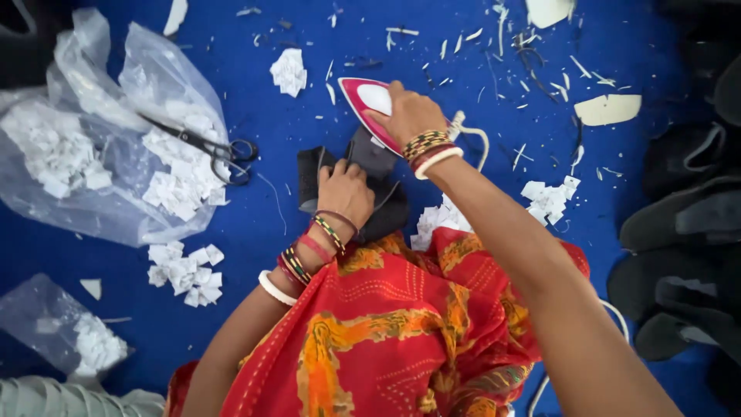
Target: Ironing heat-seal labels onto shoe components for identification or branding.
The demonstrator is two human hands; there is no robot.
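My right hand [409,116] grips the handle of a pink and white clothes iron [369,100], which rests tip-away on a dark grey fabric piece [312,174] lying on the blue surface [347,46]. My left hand [345,191] presses down on that dark fabric just beside the iron. Both wrists wear several bangles. A red and orange patterned cloth [386,324] covers my lap below the hands. The iron's white cord [475,135] loops off to the right of my wrist.
A clear plastic bag [93,177] of small white pieces lies at left with black scissors [208,147] on it. Loose white pieces [185,272] and scraps scatter around. Dark fabric pieces [679,224] pile at right. Another small bag [58,324] lies at lower left.
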